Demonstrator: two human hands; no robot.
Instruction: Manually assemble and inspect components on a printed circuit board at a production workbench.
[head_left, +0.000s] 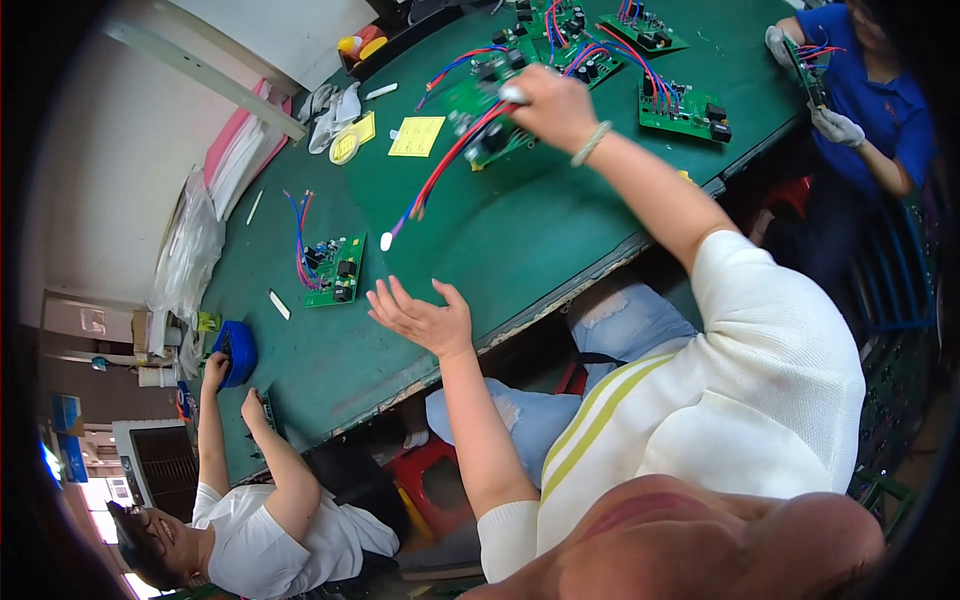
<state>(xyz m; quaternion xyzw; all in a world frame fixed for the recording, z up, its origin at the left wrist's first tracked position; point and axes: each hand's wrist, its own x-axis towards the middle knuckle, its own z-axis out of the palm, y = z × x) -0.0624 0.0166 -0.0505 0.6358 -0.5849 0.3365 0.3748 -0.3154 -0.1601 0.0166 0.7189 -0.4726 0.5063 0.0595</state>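
1. The right hand [545, 105] curls over a blurred circuit board [495, 135]; I cannot tell whether it pinches board or wires [455, 160].
2. The left hand [428, 318] is spread and empty nearer the body, seemingly clear of those wires.
3. Left of it, a second board [337, 270] rests, wires pointing away, perhaps avoiding tangles.

The desk [345, 365] is dark green, the boards [683, 118] brighter green, their wires [301, 235] red, blue and purple. The white shirt [745, 370] bears yellow-green stripes [567, 450].
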